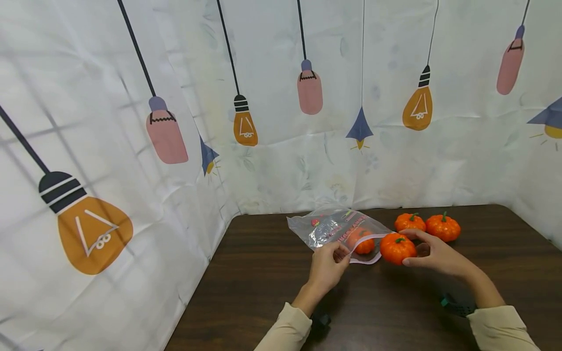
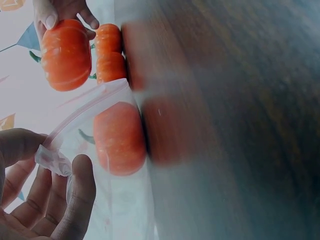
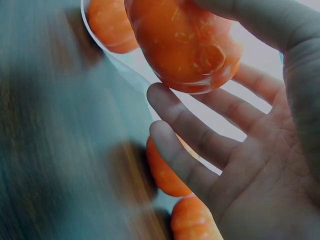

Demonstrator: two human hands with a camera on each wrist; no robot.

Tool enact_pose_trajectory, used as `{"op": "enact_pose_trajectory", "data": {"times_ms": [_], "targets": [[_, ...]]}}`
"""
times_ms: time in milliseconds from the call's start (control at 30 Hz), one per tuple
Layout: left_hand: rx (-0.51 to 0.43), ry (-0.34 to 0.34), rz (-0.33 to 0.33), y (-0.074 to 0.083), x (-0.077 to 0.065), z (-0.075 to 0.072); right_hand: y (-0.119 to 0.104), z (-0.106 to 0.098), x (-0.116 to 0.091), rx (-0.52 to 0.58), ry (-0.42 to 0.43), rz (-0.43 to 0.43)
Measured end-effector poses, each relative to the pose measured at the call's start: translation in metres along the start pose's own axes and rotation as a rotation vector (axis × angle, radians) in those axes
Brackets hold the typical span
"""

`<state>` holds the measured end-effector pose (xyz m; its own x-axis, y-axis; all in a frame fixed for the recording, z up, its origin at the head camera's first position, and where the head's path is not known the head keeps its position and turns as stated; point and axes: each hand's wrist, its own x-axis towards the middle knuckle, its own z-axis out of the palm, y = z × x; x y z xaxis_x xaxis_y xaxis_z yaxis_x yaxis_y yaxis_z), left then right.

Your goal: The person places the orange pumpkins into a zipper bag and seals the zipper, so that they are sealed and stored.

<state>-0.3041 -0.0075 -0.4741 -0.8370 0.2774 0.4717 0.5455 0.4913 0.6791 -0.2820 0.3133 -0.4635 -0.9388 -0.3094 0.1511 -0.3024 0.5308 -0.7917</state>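
Note:
A clear zip bag point(image 1: 322, 229) with a pale pink edge lies on its side, its mouth toward the right. My left hand point(image 1: 328, 267) pinches the bag's edge at the opening, the plastic bunched between thumb and fingers point(image 2: 82, 192). One small orange pumpkin point(image 2: 120, 139) sits inside, just behind the mouth. My right hand point(image 1: 441, 253) grips a second pumpkin point(image 1: 398, 248) between thumb and fingers, right at the bag's opening. In the right wrist view this pumpkin point(image 3: 185, 42) shows its underside, and the two lower fingers stand away from it.
Two more pumpkins, one at the back point(image 1: 410, 222) and one to its right point(image 1: 443, 227), stand on the dark wooden table point(image 1: 246, 282) behind my right hand. A white curtain point(image 1: 281, 170) printed with lamps hangs along the table's back and left edges.

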Motion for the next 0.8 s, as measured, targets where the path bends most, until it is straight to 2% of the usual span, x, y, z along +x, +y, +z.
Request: {"op": "enact_pose_trajectory", "data": {"times_ms": [400, 667, 800], "targets": [[-0.006, 0.003, 0.002, -0.001, 0.000, 0.000, -0.002, 0.019, 0.011, 0.025, -0.065, -0.025], [-0.003, 0.008, 0.009, 0.000, 0.000, 0.001, -0.004, 0.028, 0.015, -0.011, -0.087, -0.041], [-0.004, 0.011, 0.016, 0.000, -0.001, 0.001, -0.003, 0.035, 0.019, 0.027, -0.103, -0.045]]}}
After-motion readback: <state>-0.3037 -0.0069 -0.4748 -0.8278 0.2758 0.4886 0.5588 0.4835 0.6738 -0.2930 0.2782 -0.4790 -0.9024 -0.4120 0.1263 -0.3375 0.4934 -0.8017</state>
